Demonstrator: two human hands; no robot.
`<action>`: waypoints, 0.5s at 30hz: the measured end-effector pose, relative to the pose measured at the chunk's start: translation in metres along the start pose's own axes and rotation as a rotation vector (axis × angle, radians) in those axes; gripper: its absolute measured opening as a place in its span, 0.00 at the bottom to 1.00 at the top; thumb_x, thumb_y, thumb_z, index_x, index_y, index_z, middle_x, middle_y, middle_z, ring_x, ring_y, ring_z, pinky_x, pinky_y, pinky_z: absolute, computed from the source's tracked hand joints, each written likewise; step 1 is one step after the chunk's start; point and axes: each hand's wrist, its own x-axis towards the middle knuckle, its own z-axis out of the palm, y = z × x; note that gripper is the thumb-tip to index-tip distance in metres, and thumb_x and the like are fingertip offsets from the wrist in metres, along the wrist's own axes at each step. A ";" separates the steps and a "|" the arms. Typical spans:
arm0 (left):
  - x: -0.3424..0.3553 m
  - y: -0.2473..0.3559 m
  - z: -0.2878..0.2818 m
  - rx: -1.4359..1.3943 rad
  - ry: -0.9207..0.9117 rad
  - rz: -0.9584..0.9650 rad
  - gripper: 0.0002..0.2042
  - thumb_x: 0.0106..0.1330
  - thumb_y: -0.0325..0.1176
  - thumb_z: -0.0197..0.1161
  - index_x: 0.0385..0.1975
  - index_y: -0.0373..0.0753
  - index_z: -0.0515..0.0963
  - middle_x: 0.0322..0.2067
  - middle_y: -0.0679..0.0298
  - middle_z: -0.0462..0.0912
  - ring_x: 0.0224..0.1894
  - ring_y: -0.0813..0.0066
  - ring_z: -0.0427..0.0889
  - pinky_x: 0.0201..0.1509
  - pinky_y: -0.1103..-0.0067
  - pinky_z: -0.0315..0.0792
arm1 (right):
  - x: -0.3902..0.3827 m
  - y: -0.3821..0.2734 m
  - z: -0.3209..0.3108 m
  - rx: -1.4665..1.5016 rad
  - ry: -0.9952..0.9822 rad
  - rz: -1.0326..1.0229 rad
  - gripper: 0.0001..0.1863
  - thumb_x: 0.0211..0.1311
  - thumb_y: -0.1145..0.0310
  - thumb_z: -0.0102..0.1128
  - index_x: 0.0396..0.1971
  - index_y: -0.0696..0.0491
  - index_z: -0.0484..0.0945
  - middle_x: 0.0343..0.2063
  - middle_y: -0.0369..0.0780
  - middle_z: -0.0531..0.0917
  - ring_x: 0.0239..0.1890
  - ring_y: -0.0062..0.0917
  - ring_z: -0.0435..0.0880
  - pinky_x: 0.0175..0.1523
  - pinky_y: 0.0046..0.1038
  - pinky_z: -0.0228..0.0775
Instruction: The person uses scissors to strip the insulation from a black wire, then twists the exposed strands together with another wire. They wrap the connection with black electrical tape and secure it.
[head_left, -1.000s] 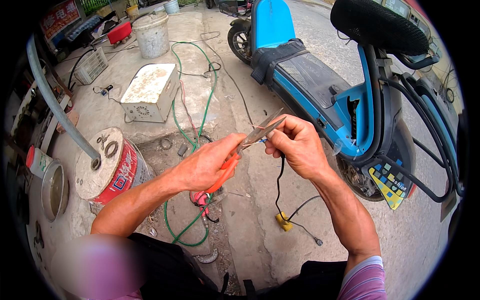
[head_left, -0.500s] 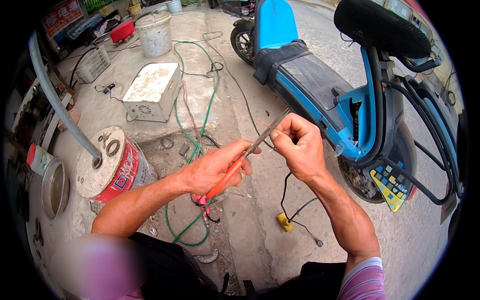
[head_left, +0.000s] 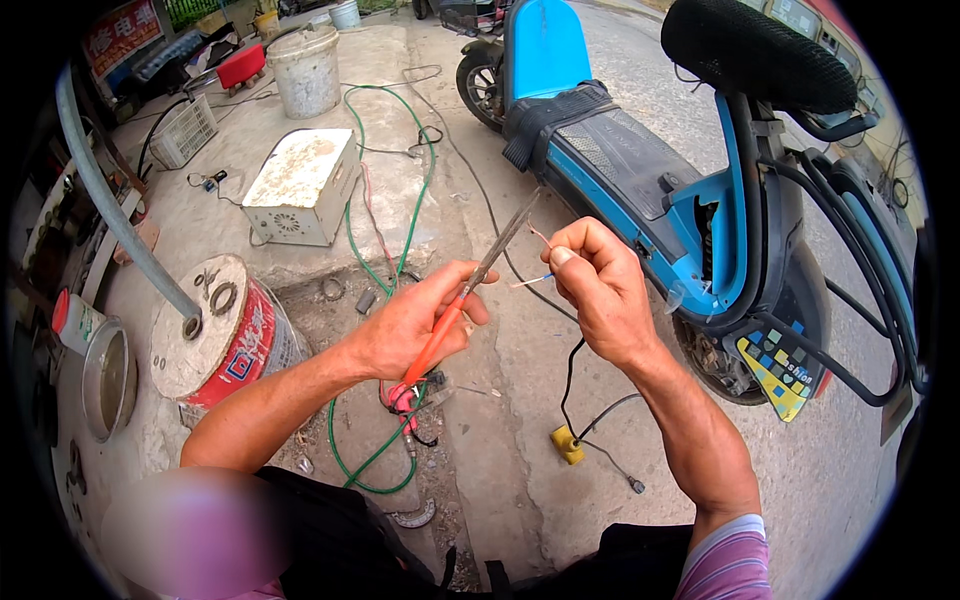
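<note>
My left hand (head_left: pixel 408 325) is closed around a long slim tool (head_left: pixel 499 247) with an orange handle and a narrow dark metal shaft. Its exact kind is hard to make out. The shaft slants up and away, its tip free in the air. Fingers and thumb of my right hand (head_left: pixel 603 295) pinch thin wires just right of the tool. A reddish wire (head_left: pixel 540 238) with a curled end sticks out at the top; a blue one with a pale bare end (head_left: pixel 527 284) points left. Below my right hand, a dark cable (head_left: pixel 570 385) hangs toward a yellow block (head_left: pixel 568 445) on the ground.
A blue electric scooter (head_left: pixel 620 150) stands to the right. Leftward are a white metal box (head_left: pixel 290 225), a red and white drum (head_left: pixel 255 345) with a grey pipe (head_left: pixel 125 225), and a metal basin (head_left: pixel 112 375). A green hose (head_left: pixel 433 165) and several cables cross the concrete.
My left hand and the tool have shifted left, away from my right fingers. The tool was up against the wires; now a gap shows, and both wire ends are visible.
</note>
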 end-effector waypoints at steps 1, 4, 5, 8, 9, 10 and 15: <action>0.000 0.000 0.000 0.052 0.007 0.008 0.27 0.63 0.22 0.56 0.65 0.36 0.61 0.42 0.61 0.78 0.35 0.81 0.77 0.42 0.80 0.74 | 0.000 0.000 0.000 -0.021 0.007 -0.015 0.09 0.68 0.66 0.55 0.33 0.57 0.75 0.21 0.29 0.73 0.23 0.10 0.66 0.28 0.20 0.59; 0.000 0.003 0.000 0.195 0.033 0.041 0.27 0.62 0.23 0.57 0.64 0.36 0.63 0.42 0.61 0.79 0.35 0.80 0.78 0.40 0.79 0.75 | 0.000 -0.003 0.002 -0.051 0.033 -0.058 0.08 0.68 0.67 0.55 0.35 0.56 0.75 0.23 0.30 0.75 0.23 0.09 0.68 0.28 0.18 0.61; -0.001 0.003 0.001 0.231 0.043 0.057 0.27 0.62 0.23 0.58 0.63 0.36 0.64 0.41 0.61 0.80 0.34 0.78 0.79 0.40 0.79 0.75 | 0.000 -0.003 0.004 -0.039 0.045 -0.070 0.07 0.67 0.68 0.56 0.35 0.57 0.75 0.22 0.30 0.75 0.24 0.10 0.69 0.28 0.19 0.62; -0.001 -0.003 0.003 0.330 0.094 0.162 0.27 0.62 0.23 0.59 0.63 0.35 0.64 0.40 0.58 0.81 0.34 0.71 0.81 0.40 0.75 0.76 | 0.000 -0.004 0.008 0.022 0.026 -0.048 0.06 0.66 0.70 0.58 0.34 0.58 0.76 0.22 0.31 0.77 0.25 0.10 0.72 0.29 0.20 0.65; 0.000 -0.004 0.004 0.360 0.113 0.210 0.27 0.62 0.23 0.59 0.63 0.34 0.64 0.40 0.57 0.81 0.33 0.68 0.82 0.40 0.74 0.76 | 0.000 -0.005 0.008 0.043 0.012 -0.032 0.06 0.66 0.71 0.58 0.34 0.59 0.76 0.22 0.31 0.78 0.25 0.10 0.73 0.30 0.20 0.66; 0.000 -0.005 0.004 0.389 0.133 0.238 0.27 0.61 0.23 0.59 0.62 0.34 0.64 0.39 0.55 0.81 0.33 0.66 0.82 0.39 0.73 0.76 | -0.001 -0.006 0.008 0.013 -0.002 -0.027 0.06 0.66 0.71 0.58 0.35 0.59 0.77 0.22 0.32 0.79 0.25 0.10 0.74 0.30 0.20 0.66; 0.001 0.000 0.004 0.495 0.192 0.294 0.26 0.60 0.22 0.60 0.60 0.33 0.66 0.32 0.52 0.79 0.30 0.59 0.82 0.34 0.69 0.74 | -0.003 -0.012 0.007 -0.058 -0.029 0.013 0.06 0.65 0.71 0.58 0.34 0.59 0.77 0.22 0.34 0.80 0.25 0.11 0.75 0.29 0.20 0.68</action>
